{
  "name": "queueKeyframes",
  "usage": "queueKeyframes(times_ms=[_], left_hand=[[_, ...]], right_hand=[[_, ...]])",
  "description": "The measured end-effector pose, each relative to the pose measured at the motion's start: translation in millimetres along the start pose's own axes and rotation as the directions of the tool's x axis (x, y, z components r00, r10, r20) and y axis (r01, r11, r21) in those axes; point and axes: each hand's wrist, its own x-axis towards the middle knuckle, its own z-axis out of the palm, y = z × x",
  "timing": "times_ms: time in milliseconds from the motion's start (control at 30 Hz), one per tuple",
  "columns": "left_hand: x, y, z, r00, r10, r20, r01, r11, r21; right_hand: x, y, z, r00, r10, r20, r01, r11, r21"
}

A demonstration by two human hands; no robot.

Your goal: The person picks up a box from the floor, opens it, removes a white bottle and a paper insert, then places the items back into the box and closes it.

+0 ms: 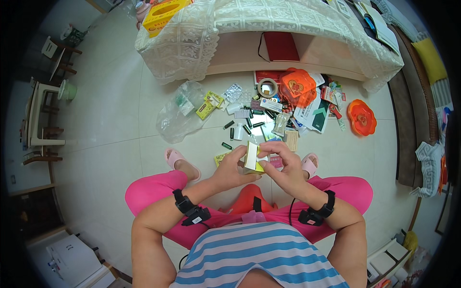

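Note:
Between my knees, my left hand (234, 165) grips a small yellow-and-white cardboard box (252, 158) with a raised flap. My right hand (284, 162) has its thumb and fingers at the box's open end, on something white there. Beyond the hands, several dark green cylinders (258, 125), probably batteries or vials, lie scattered around a white bottle (238, 131). A roll of tape (267, 88), small boxes and papers form a pile with an orange flower-shaped plastic dish (297, 84). A similar orange dish (361, 118) lies apart on the right.
A clear plastic bag (185, 111) lies left of the pile, near a yellow-green packet (205, 109). A lace-covered table (248, 18) stands ahead, with a red book (281, 46) on its lower shelf. A brown sofa (410, 108) is at right. A red stool (248, 201) is beneath me.

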Motion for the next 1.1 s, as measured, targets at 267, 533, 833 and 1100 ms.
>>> queueKeyframes(times_ms=[267, 533, 833, 1100], left_hand=[[-2.5, 2.3, -0.3, 0.999, -0.036, -0.003, 0.036, 0.998, -0.047], [-4.3, -3.8, -2.9, 0.983, -0.02, 0.181, -0.01, 0.986, 0.164], [-3.1, -8.0, -6.0, 0.979, -0.049, 0.198, 0.018, 0.988, 0.152], [-1.6, -5.7, -7.5, 0.966, -0.095, 0.242, 0.131, 0.982, -0.135]], right_hand=[[3.2, -4.4, -0.1, 0.996, -0.074, -0.051, 0.066, 0.986, -0.153], [0.8, -1.4, 0.7, 0.993, 0.092, -0.072, -0.103, 0.981, -0.163], [4.7, -1.5, 0.4, 0.991, -0.038, -0.129, 0.016, 0.986, -0.168], [13.0, -8.8, -14.6, 0.917, 0.398, -0.025, -0.359, 0.852, 0.382]])
